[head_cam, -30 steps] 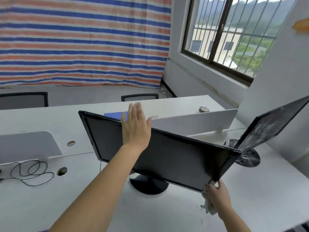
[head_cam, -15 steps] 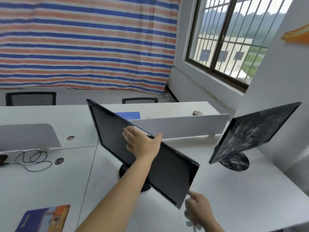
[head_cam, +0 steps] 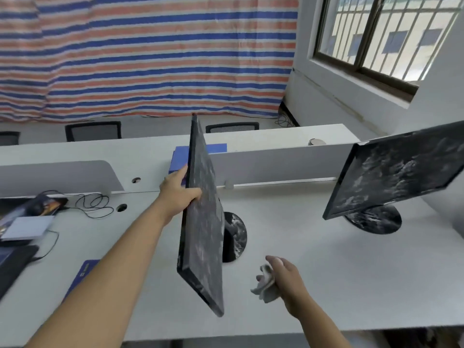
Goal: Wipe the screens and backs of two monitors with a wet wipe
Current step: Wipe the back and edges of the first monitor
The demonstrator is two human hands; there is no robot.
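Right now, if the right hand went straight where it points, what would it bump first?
The right hand would probably reach the near monitor's round base first, though depth is unclear.

The near monitor (head_cam: 203, 222) has swung edge-on; the right hand (head_cam: 286, 280) has let go.

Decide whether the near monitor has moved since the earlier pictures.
Yes. The monitor has swung on its base: earlier it lay roughly along the divider; now it stands nearly across it.
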